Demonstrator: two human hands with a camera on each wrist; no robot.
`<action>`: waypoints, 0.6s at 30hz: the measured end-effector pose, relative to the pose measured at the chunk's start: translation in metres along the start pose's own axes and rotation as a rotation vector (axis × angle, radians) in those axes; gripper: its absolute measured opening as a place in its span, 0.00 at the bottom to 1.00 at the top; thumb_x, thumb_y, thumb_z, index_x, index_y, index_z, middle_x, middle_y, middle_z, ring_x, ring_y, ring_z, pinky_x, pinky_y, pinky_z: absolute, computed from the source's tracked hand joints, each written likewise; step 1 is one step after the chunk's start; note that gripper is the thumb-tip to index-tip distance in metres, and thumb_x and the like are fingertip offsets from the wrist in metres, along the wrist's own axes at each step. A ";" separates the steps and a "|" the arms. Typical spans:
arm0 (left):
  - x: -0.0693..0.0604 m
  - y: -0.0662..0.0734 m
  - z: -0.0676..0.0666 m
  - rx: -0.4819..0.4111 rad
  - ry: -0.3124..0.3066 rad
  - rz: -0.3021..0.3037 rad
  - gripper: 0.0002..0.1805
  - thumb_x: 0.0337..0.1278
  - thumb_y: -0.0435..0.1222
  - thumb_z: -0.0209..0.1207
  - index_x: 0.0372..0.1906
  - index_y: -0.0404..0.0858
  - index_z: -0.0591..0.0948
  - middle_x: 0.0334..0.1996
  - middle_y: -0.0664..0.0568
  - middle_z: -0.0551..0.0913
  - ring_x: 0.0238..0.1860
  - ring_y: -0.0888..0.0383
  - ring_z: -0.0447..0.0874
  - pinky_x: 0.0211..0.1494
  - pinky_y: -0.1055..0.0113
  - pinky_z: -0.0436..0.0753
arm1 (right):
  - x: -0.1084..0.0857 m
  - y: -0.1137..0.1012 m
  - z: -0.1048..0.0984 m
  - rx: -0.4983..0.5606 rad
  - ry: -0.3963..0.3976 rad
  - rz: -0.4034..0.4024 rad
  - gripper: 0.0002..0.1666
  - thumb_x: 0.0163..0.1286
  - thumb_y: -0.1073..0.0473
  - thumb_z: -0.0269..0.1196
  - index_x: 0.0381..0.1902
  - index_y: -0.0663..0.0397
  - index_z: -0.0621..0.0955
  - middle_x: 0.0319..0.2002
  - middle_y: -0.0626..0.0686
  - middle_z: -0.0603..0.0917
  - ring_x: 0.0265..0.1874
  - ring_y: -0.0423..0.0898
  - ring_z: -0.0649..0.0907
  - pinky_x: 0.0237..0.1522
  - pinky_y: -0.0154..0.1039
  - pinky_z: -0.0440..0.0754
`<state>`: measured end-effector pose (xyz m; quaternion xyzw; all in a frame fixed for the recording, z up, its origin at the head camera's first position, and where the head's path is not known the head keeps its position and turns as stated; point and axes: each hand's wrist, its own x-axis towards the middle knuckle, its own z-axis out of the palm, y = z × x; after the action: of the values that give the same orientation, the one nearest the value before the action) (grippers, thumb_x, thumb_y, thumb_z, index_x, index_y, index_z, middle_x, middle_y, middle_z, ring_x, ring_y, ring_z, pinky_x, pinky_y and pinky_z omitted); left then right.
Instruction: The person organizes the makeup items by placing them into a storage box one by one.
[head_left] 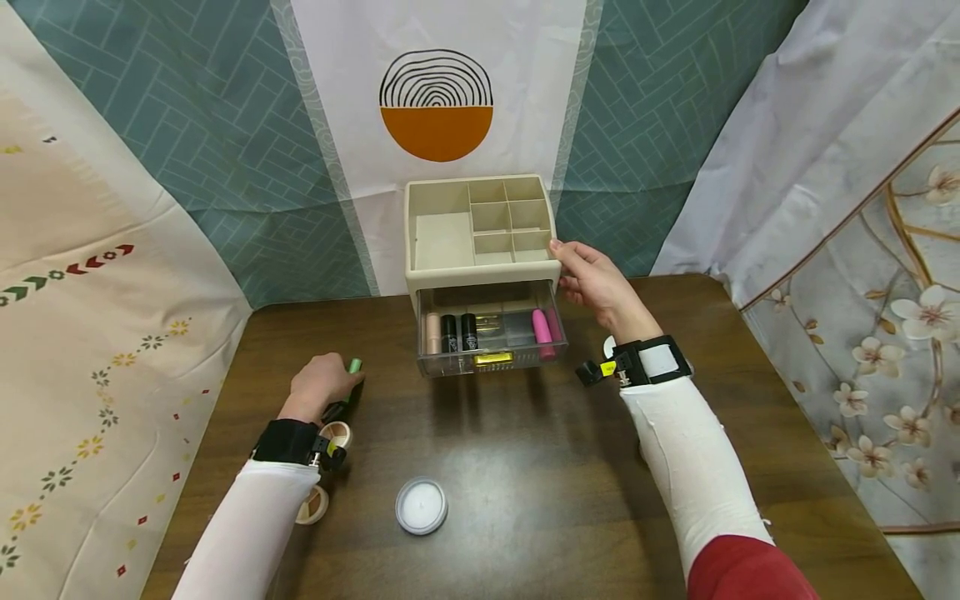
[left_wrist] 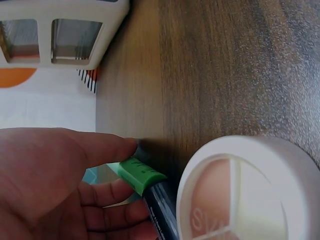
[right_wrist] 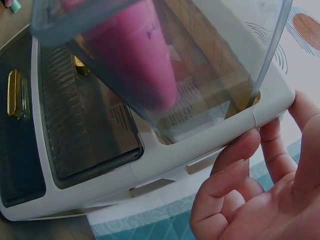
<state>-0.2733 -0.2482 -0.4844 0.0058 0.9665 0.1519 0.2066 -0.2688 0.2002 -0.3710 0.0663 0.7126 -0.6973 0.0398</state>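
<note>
A patterned cloth [head_left: 517,83] hangs behind a brown wooden table [head_left: 525,533], where a cream organizer [head_left: 483,273] stands at the far side. Its clear drawer [head_left: 446,367] is pulled out, holding a beige tube [head_left: 432,333], two black tubes [head_left: 449,335] and a pink tube [head_left: 541,329]. The left hand [head_left: 322,389] pinches the green end of a green-and-black tube [left_wrist: 142,175] on the table's left, near a round compact [head_left: 337,434]; a second compact [head_left: 313,505] is nearer the front, beside the left sleeve. The right hand [head_left: 602,287] touches the organizer's right side with loose, unclenched fingers. A round white jar [head_left: 422,506] sits front and centre-left.
</note>
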 end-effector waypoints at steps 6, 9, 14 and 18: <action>-0.001 -0.004 -0.002 -0.033 -0.017 0.003 0.24 0.77 0.51 0.57 0.33 0.33 0.79 0.30 0.42 0.76 0.30 0.48 0.79 0.30 0.58 0.77 | 0.001 0.000 0.001 -0.015 0.005 0.008 0.21 0.77 0.35 0.65 0.46 0.45 0.79 0.43 0.49 0.80 0.34 0.42 0.78 0.33 0.31 0.74; 0.003 -0.008 -0.003 -0.052 -0.009 0.010 0.22 0.75 0.49 0.56 0.33 0.33 0.78 0.32 0.41 0.78 0.32 0.47 0.80 0.33 0.58 0.78 | 0.001 0.000 0.001 -0.015 0.007 0.008 0.21 0.77 0.35 0.65 0.46 0.45 0.79 0.43 0.49 0.80 0.34 0.42 0.78 0.33 0.31 0.74; 0.006 -0.014 -0.003 -0.086 0.012 0.016 0.21 0.74 0.48 0.56 0.36 0.31 0.78 0.33 0.41 0.77 0.34 0.46 0.78 0.35 0.59 0.75 | -0.001 0.000 0.001 -0.001 0.006 0.000 0.20 0.77 0.36 0.65 0.43 0.44 0.80 0.40 0.47 0.81 0.32 0.41 0.78 0.32 0.31 0.73; 0.005 -0.015 -0.004 -0.113 0.020 0.023 0.20 0.74 0.46 0.56 0.33 0.32 0.77 0.31 0.42 0.76 0.34 0.46 0.77 0.35 0.60 0.74 | 0.000 0.000 0.001 0.003 0.004 -0.005 0.20 0.76 0.36 0.66 0.42 0.44 0.80 0.39 0.47 0.81 0.32 0.41 0.78 0.32 0.31 0.73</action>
<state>-0.2792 -0.2636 -0.4874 0.0036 0.9583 0.2089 0.1952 -0.2684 0.1997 -0.3713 0.0658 0.7117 -0.6984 0.0367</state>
